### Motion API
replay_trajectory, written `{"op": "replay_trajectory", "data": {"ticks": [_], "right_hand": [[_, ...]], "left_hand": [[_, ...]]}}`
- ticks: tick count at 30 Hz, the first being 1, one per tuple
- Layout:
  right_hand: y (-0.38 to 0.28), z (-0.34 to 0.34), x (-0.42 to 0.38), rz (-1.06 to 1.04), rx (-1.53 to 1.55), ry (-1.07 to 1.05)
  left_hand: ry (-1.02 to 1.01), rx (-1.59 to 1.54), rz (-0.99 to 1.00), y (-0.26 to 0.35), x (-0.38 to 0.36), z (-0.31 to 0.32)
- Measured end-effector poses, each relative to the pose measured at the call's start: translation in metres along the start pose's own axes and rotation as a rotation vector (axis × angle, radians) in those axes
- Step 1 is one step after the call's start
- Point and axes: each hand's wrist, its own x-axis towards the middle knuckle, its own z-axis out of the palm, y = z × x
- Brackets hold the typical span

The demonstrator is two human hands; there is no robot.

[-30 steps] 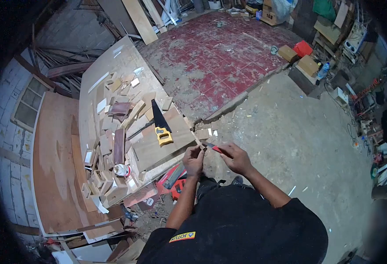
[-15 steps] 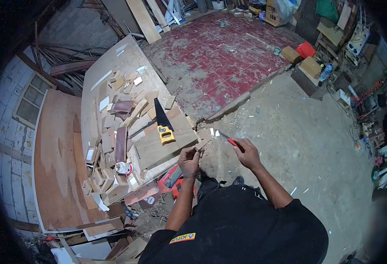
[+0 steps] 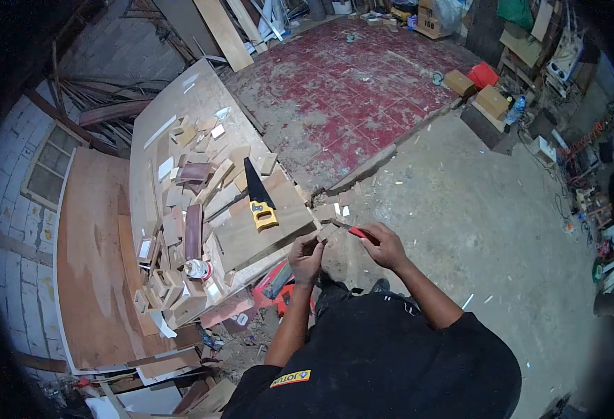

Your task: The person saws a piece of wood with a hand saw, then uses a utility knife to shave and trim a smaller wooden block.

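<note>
My left hand pinches a small light strip of wood just off the near corner of the work table. In my right hand is a red-handled tool with a thin dark blade. The blade points left and overlaps the wood strip in this view. Closest on the table lies a handsaw with a yellow handle, its black blade pointing away from me. It rests on a flat plywood board beside my left hand.
Wood offcuts are heaped over the table, with a white can near its front edge. A large brown panel leans at the left. Beyond the concrete floor is a raised red-tiled floor. Boxes and tools line the right.
My right hand has moved left, bringing the tool's blade from apart to over the wood strip. My left hand has shifted slightly right with the strip.
</note>
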Motion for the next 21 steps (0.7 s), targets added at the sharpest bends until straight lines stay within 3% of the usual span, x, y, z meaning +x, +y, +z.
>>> {"op": "replay_trajectory", "data": {"ticks": [14,17,21], "right_hand": [[0.029,0.001,-0.003,0.034,0.030,0.009],[0.062,-0.003,-0.005,0.164,-0.163,0.065],[0.067,-0.013,-0.003,0.177,-0.103,0.096]], "left_hand": [[0.032,-0.067,-0.003,-0.018,-0.005,0.015],[0.114,-0.085,0.035,-0.018,0.002,0.007],[0.133,-0.015,-0.003,0.002,0.011,-0.003]]}}
